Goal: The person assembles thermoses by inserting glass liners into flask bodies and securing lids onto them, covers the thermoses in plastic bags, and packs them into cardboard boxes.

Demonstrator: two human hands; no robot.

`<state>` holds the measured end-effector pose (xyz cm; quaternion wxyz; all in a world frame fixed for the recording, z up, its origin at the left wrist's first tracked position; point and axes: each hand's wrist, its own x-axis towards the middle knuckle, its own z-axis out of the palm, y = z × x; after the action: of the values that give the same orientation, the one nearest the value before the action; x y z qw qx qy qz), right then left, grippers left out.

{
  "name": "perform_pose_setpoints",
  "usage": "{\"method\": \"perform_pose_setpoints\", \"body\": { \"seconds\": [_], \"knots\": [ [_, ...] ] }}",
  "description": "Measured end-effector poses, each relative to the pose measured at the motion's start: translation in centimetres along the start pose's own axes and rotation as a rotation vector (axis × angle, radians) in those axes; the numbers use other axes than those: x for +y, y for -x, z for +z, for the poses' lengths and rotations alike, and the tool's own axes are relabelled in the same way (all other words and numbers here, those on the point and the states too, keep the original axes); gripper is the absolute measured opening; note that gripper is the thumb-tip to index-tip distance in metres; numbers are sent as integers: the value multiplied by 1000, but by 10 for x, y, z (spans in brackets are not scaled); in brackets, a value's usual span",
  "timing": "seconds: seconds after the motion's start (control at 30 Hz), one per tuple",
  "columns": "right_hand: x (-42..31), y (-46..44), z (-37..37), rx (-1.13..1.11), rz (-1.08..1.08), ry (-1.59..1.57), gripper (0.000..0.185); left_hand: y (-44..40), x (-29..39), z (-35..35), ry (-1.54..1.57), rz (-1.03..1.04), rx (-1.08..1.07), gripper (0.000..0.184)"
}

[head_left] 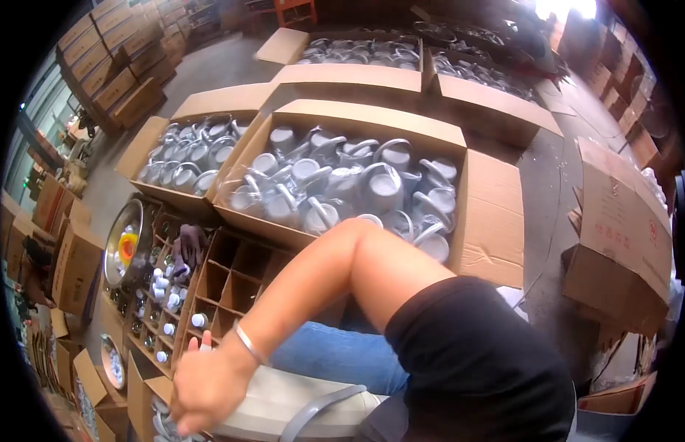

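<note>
My right arm reaches across from the right, with a bangle on the wrist. My right hand (pixel 210 387) is curled at the left end of a cream-coloured, jug-like body (pixel 283 390) with a grey curved handle (pixel 320 407), lying across in front of me by my jeans. What its fingers close on is hidden. Two fingertips (pixel 199 341) show just above this hand; I cannot tell which hand they belong to. Otherwise my left hand is hidden. Just beyond is a divided carton (pixel 232 283) with a white-capped bottle (pixel 199 320) in one cell.
A large open carton (pixel 372 110) ahead holds several plastic-wrapped grey jugs (pixel 383 184); more such cartons stand around it. At left are a metal bowl (pixel 115 272), purplish gloves (pixel 188 250) and capped bottles (pixel 160 283). A closed box (pixel 615 228) stands at right.
</note>
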<state>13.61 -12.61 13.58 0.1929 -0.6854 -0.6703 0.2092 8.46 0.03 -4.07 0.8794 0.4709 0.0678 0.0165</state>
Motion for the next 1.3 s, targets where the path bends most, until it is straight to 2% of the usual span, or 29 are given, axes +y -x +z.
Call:
{"method": "perform_pose_setpoints", "body": {
  "seconds": [0.03, 0.1, 0.13, 0.2, 0.23, 0.27, 0.33, 0.4, 0.43, 0.47, 0.53, 0.57, 0.6, 0.67, 0.7, 0.73, 0.8, 0.83, 0.87, 0.93, 0.97, 1.0, 1.07, 1.1, 1.17, 1.2, 1.23, 1.27, 1.3],
  "knots": [
    [11, -7, 5, 11, 12, -9, 53, -3, 1, 1, -17, -4, -4, 72],
    [45, -30, 29, 388, -539, -281, 51, -4, -2, 0, -46, -4, -12, 71],
    [67, -20, 21, 430, -610, -159, 51, -6, -3, 0, -47, -18, -23, 70],
    [106, -21, 31, 55, -370, -606, 50, -10, -1, 1, -69, -17, -39, 69],
    [89, -14, 22, 68, -301, -452, 48, -12, 1, 3, -79, -21, -40, 68],
    [71, -24, 20, 114, -341, -134, 49, -15, 1, 4, -86, -26, -46, 68],
    [24, -27, 25, 233, -184, 91, 49, -19, 2, 7, -95, -37, -62, 67],
    [14, -66, 55, 318, -164, 210, 43, -22, 2, 11, -96, -52, -83, 66],
    [6, -52, 39, 210, -113, 110, 49, -23, 2, 12, -94, -60, -87, 65],
    [17, -44, 29, 211, -103, 120, 49, -26, 2, 14, -88, -65, -86, 64],
    [53, -29, 14, 303, -531, -130, 58, -29, 5, 15, -54, -67, -82, 63],
    [81, -26, 13, 121, -411, -291, 59, -31, 7, 17, -33, -73, -78, 63],
    [99, -21, 11, -9, -580, -567, 55, -32, 7, 18, -12, -68, -57, 62],
    [94, -12, 33, 51, -410, -649, 50, -35, 8, 18, -60, -46, 0, 61],
    [85, -32, 44, 205, -422, -427, 48, -35, 8, 16, -131, -29, 38, 60],
    [56, -34, 38, 244, -458, -250, 50, -37, 8, 17, -180, -3, 64, 60],
    [11, -34, 37, 127, -58, 228, 47, -39, 8, 17, -229, 48, 109, 59],
    [19, -50, 40, 199, -175, 69, 55, -40, 7, 18, -253, 67, 121, 58],
    [27, -49, 36, 211, -175, 62, 55, -41, 8, 17, -270, 81, 133, 57],
    [55, -39, 17, 75, -323, -448, 54, -41, 11, 17, -289, 110, 148, 56],
    [68, -34, 10, -45, -124, -472, 59, -41, 12, 15, -300, 132, 159, 56],
    [94, -48, 30, 26, -263, -630, 61, -41, 14, 13, -316, 140, 175, 55],
    [80, -34, 15, -61, -59, -481, 61, -42, 21, 11, -378, 169, 211, 54],
    [69, -31, 14, -63, -62, -490, 61, -45, 24, 12, -418, 193, 235, 53],
    [58, -31, 12, -61, -9, -429, 58, -51, 39, 9, -551, 307, 321, 52],
    [59, -32, 11, -56, -9, -434, 58, -59, 49, 9, -620, 396, 448, 52],
    [66, -37, 9, -92, 22, -418, 55, -76, 61, 13, -739, 442, 1102, 51],
    [70, -43, 9, -128, 49, -405, 53, -101, 73, 26, -744, 437, 1099, 51],
    [80, -40, -2, -314, 48, -622, 44, -119, 80, 40, -713, 547, 1004, 50]
  ]
}}
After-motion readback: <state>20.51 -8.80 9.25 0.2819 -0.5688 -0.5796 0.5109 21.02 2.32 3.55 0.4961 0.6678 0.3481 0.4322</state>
